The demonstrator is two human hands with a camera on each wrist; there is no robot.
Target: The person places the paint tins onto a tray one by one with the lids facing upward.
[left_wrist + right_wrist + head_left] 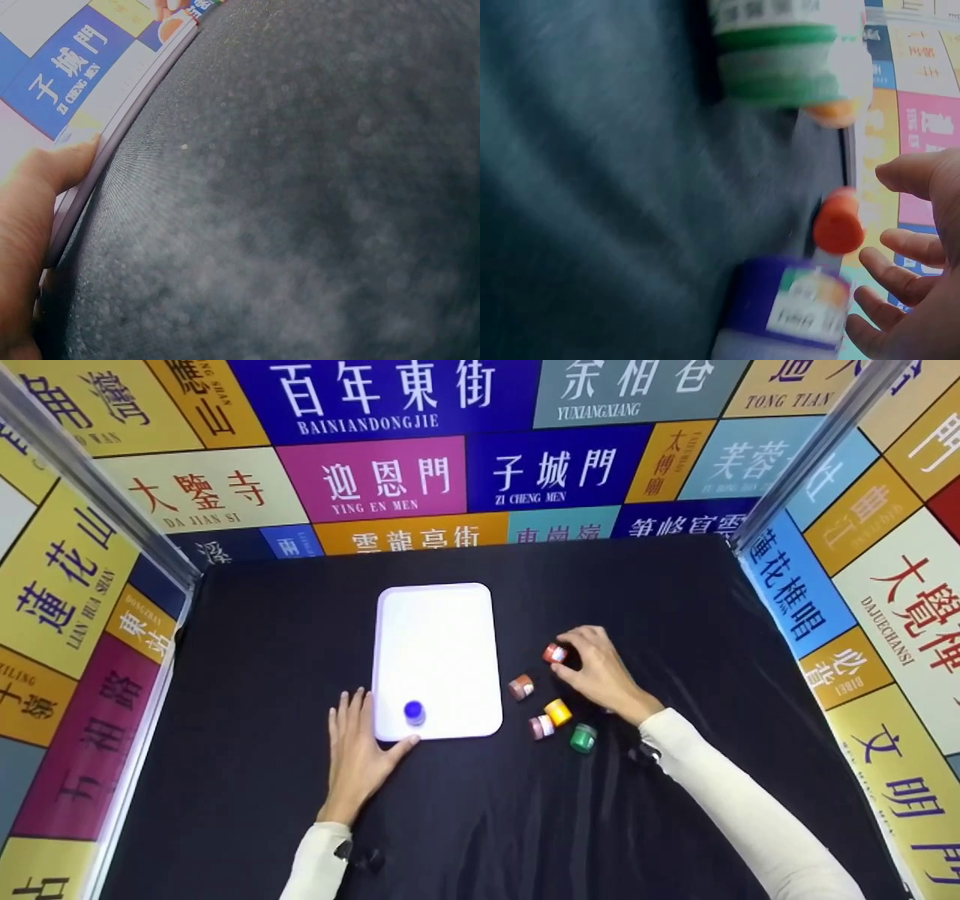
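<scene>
A white board (439, 660) with rounded corners and a pale lilac rim lies on the black cloth. My left hand (356, 761) is at its near left corner, fingers straight along the side and thumb on the near edge. The thumb (71, 161) touches the rim in the left wrist view. A blue-lidded paint jar (414, 713) is on the board near that corner. Right of the board, my right hand (604, 671) reaches around a red paint jar (554, 653). In the right wrist view its thumb and fingers (900, 277) are spread beside the red lid (838, 229).
An orange-brown jar (521, 687), a yellow jar (558, 712), a maroon jar (541, 727) and a green jar (583, 738) lie close together near my right hand. A purple-blue jar (787, 307) shows in the right wrist view. Sign-printed walls (375, 476) border the table.
</scene>
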